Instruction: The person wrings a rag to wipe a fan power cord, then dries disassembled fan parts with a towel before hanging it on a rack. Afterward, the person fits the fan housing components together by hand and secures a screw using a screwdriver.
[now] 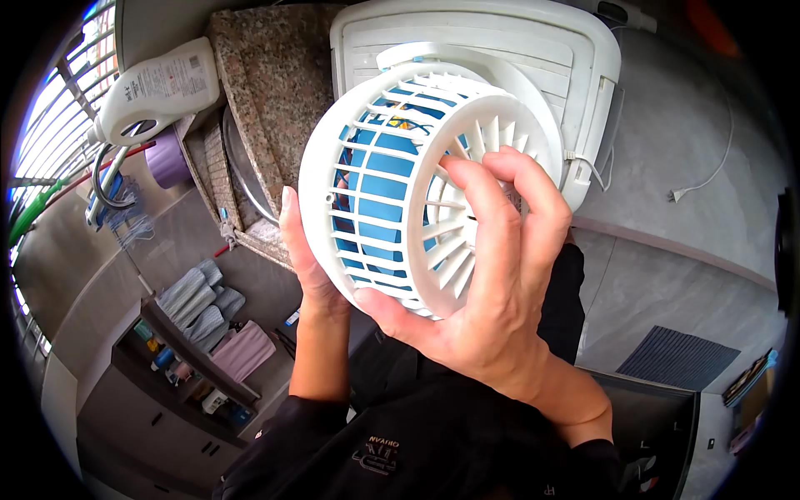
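Note:
A round white slatted plastic housing (400, 183) is held up in front of me, tilted, with blue parts and thin coloured wires showing through its side slats. My left hand (312, 267) supports it from the left, thumb up along its rim and the other fingers hidden behind. On the nearer, ribbed end, my right hand (492, 275) grips with the thumb at the lower edge and fingertips among the ribs. A broad white curved part of the housing shows behind it. What lies under my right palm is hidden.
Behind the housing is a white lidded appliance (575, 50) with a cord and plug (679, 196). A granite slab (267, 108) and a white bottle (162, 87) stand left, near a purple container (169, 158). Clothes (200, 304) hang lower left; a dark mat (677, 357) lies right.

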Motion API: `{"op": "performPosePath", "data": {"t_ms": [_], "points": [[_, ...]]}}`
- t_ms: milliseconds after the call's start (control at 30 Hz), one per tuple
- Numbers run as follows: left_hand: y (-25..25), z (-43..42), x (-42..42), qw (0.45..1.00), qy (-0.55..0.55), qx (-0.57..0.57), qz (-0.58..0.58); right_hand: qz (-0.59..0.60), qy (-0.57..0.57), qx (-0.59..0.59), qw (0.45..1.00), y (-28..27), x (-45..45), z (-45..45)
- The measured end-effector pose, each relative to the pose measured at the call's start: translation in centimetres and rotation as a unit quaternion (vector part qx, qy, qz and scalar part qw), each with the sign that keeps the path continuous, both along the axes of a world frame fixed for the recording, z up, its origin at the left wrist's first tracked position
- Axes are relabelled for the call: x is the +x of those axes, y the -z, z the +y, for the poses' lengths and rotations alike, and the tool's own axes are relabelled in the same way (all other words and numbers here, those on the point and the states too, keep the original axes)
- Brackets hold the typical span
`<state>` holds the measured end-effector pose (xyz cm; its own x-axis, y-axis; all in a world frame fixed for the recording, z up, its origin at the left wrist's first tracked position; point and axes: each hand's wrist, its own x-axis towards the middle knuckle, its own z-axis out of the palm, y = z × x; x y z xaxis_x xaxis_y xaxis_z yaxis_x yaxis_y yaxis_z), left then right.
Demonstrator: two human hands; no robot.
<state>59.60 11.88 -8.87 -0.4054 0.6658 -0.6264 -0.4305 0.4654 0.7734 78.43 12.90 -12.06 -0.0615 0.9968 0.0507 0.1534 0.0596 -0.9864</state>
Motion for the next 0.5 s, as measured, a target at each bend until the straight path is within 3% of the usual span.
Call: {"op": "performPosePath", "data": {"t_ms": [200, 267, 367, 500], "points": [[-0.4, 0.3, -0.1, 0.999, -0.017, -0.007, -0.042, -0.027, -0.005, 0.011, 1.0, -0.2, 0.7, 0.3], [0.1, -0.4, -1.6, 0.995, 0.027, 0.013, -0.097, -0.022, 0.002, 0.019, 1.0, -0.1, 0.6, 0.3], [-0.1, 0.8, -0.3, 0.999, 0.034, -0.01, -0.022, -0.048, -0.007, 0.017, 0.999, -0.2, 0.6, 0.2], [0.7, 0.3, -1.0, 0.997, 0.027, 0.003, -0.077, -0.056, -0.02, 0.004, 0.998, 0.0, 1.0, 0.0]]}}
